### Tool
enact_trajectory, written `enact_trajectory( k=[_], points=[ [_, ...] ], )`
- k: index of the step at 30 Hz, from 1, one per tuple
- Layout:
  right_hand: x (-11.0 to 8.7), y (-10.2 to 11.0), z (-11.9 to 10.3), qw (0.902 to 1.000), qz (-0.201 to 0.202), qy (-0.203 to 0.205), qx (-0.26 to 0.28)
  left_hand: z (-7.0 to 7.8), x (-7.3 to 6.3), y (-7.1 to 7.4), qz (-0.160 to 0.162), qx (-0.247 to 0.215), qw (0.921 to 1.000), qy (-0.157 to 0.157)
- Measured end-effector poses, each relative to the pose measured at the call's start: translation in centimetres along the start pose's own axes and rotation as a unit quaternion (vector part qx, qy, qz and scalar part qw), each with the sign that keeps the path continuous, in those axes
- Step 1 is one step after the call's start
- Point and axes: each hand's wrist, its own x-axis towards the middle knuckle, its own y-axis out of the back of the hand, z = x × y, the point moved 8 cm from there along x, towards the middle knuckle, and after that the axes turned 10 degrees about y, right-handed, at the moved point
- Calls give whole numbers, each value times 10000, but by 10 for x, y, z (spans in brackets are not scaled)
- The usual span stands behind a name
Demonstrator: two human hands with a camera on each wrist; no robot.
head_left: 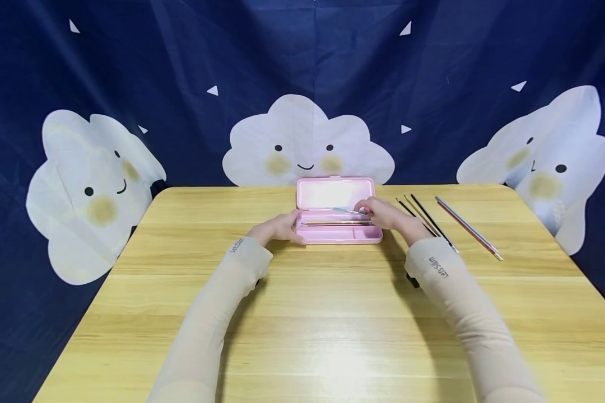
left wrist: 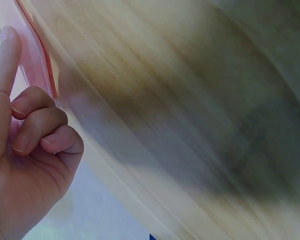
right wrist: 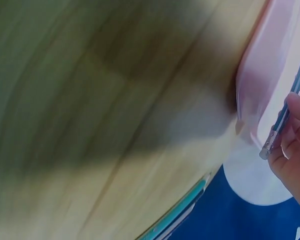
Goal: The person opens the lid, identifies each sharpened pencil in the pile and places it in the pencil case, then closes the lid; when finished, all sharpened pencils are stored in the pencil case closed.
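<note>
A pink pencil case [head_left: 327, 242] lies with its lid [head_left: 310, 193] raised at the table's far edge. Inside, a pencil [head_left: 327, 223] stretches across the tray. My left hand [head_left: 281, 226] grips the case's left end; in the left wrist view several fingers [left wrist: 40, 122] are curled beside the pink wall. Over the case's right part, my right hand [head_left: 383, 214] pinches a blue pencil [right wrist: 285, 117] between thumb and fingers, near its eraser end. That pencil points left, close over the hinge side of the tray.
Right of the case lie several dark and tan pencils [head_left: 423, 215]. Farther right, blue and red pencils [head_left: 469, 228] lie side by side. The wooden table [head_left: 322, 313] reaches toward me, and a dark blue cloth with clouds [head_left: 307, 45] hangs behind it.
</note>
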Motion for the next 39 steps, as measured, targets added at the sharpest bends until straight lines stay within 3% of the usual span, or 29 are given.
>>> enact_trajectory(
  k=[8,16,26,39],
  points=[
    [11,-12,-6,9996,-99,-125,-217,0,2,0,15,60,10000,-51],
    [23,-17,-18,9992,83,288,-246,2,2,2,59,95,9998,-136],
    [30,-23,-16,9993,-70,-87,-351,5,0,3,7,183,9998,-26],
    [31,-30,-22,9976,-309,56,-614,1,-1,1,31,225,9997,12]
  ],
)
